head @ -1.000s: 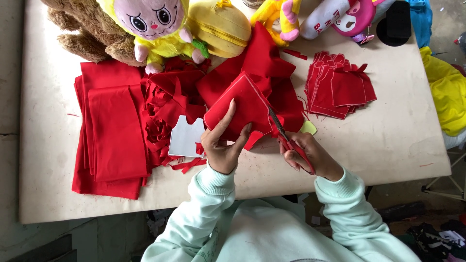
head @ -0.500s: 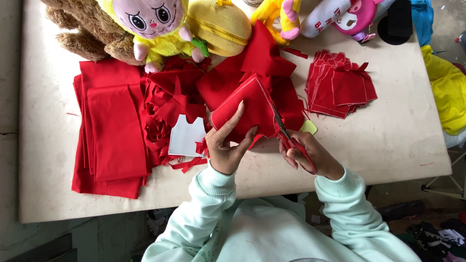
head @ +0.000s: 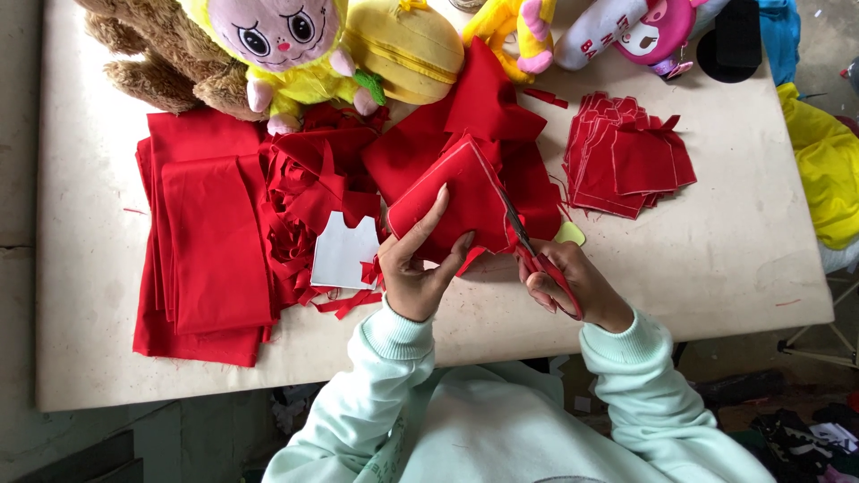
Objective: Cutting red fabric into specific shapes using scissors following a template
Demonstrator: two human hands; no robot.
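Observation:
My left hand (head: 419, 265) grips a red fabric piece (head: 452, 199) marked with a pale outline, holding it up off the table (head: 716, 259). My right hand (head: 565, 284) is closed on red-handled scissors (head: 535, 258), whose blades sit at the right edge of that piece. A white paper template (head: 345, 254) lies just left of my left hand. Under the held piece is a heap of loose red cloth (head: 488, 116).
Folded red cloth (head: 208, 241) is stacked at the left, with red scraps (head: 309, 188) beside it. A pile of cut red shapes (head: 628, 157) lies at the right. Plush toys (head: 295, 45) line the far edge. A yellow bundle (head: 828, 170) hangs off the right side.
The held red piece has turned slightly in my left hand, and the scissors have worked a little further along its right edge. Both hands stay in about the same spot.

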